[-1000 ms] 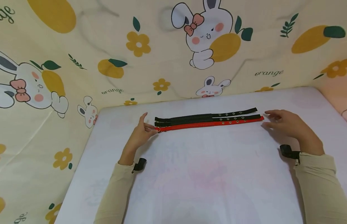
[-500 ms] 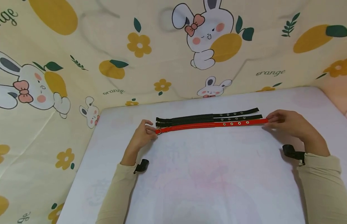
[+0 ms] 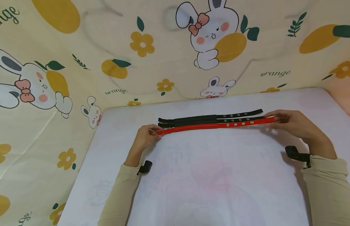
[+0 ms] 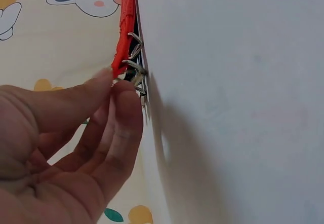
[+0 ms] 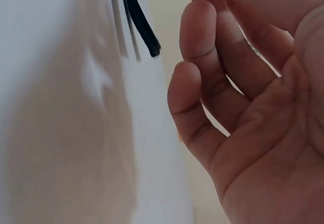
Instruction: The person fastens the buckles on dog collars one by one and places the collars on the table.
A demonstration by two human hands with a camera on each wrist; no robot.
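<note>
The red strap (image 3: 217,126) lies just above the middle of the head view, on the white counter (image 3: 214,175). Half a second ago it rested flat; now your right hand (image 3: 296,125) has lifted its holed tip slightly, so the strap rises toward the right of the frame. A second ago that hand lay open beside the tip, gripping nothing. Your right hand now pinches the tip between thumb and fingers. Your left hand (image 3: 145,138) pinches the metal ring at the strap's other end, fingers curled; the left wrist view confirms the fingertips (image 4: 119,89) closed at the ring.

Two black straps (image 3: 209,118) lie just behind the red one, toward the top of the frame, parallel and close against it. A rabbit-and-orange printed cloth (image 3: 107,47) fills the upper frame.

The red strap's long axis runs left to right across the frame, ring end left, holed tip right.
</note>
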